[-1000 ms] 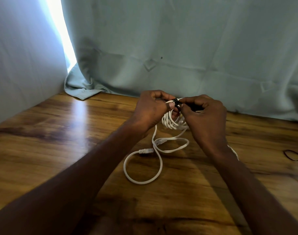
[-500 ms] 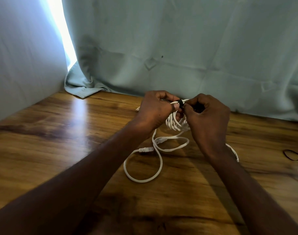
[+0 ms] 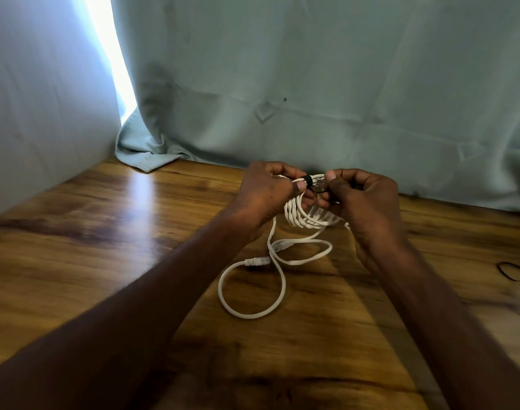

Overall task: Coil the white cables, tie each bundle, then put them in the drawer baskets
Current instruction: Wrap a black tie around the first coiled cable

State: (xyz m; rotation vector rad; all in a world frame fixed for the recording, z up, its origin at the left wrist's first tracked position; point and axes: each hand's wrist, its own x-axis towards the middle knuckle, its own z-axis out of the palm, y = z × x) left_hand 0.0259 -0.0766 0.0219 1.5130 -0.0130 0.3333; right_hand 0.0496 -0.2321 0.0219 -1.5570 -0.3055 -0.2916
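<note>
A: Surface?
B: Wooden table (image 3: 75,261), curtain (image 3: 312,84) along its far edge.
A: Hands?
B: Near that edge, left hand (image 3: 264,196) grips the cable (image 3: 300,214) coil; right hand (image 3: 368,199) pinches a black tie (image 3: 308,181) around it.

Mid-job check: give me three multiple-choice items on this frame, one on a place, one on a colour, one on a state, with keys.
1. Where do the thin black loops lie?
A. on the wooden table's right edge
B. under the curtain
C. on the left forearm

2. What colour is the tie round the coiled white cable bundle?
A. red
B. black
C. white

3. How is the bundle held?
A. lying untouched
B. by one hand only
C. gripped by both hands

Key: 1 A, they sit on the wooden table far right; 2 B, a dark band wraps the strands; 3 C, left hand and right hand both pinch it.
</note>
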